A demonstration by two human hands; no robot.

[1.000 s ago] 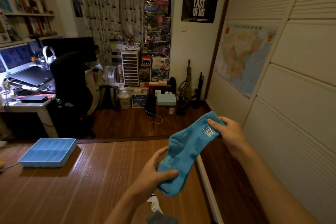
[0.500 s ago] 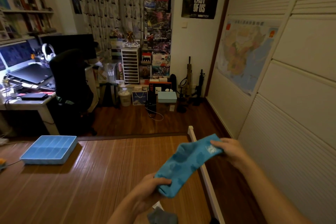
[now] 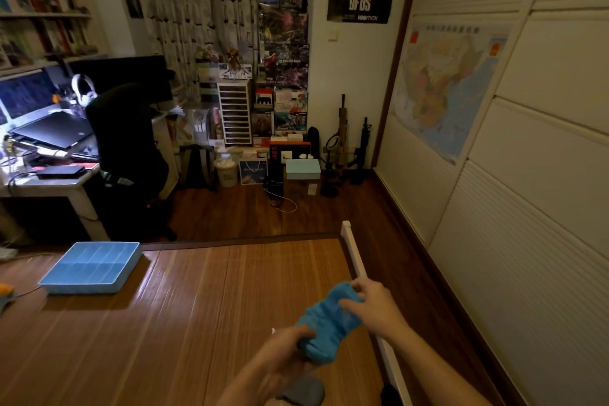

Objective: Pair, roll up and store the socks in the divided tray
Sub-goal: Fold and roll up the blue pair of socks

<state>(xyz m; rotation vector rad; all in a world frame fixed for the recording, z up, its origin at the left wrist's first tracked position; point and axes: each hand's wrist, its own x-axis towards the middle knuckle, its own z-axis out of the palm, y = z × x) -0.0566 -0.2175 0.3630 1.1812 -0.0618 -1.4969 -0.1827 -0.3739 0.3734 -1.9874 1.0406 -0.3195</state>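
Note:
I hold a bright blue sock [image 3: 326, 323] between both hands, low over the right side of the wooden mat [image 3: 197, 323]. My left hand [image 3: 283, 356] grips its lower toe end. My right hand [image 3: 369, 303] grips the upper cuff end, and the sock is bunched short between them. A grey sock [image 3: 303, 391] lies on the mat just below my left hand, partly hidden by it. The light blue divided tray [image 3: 90, 267] sits at the mat's far left; its compartments look empty.
A white rail [image 3: 357, 260] edges the mat on the right, with a floor gap and a white wardrobe wall [image 3: 527, 208] beyond. A desk, a black chair [image 3: 128, 148] and stacked boxes stand past the mat's far edge. An orange item [image 3: 5, 290] lies at the left edge.
Both hands have dropped lower and come closer together. The sock, earlier stretched out long between them, is now bunched short. The camera view has tilted down slightly.

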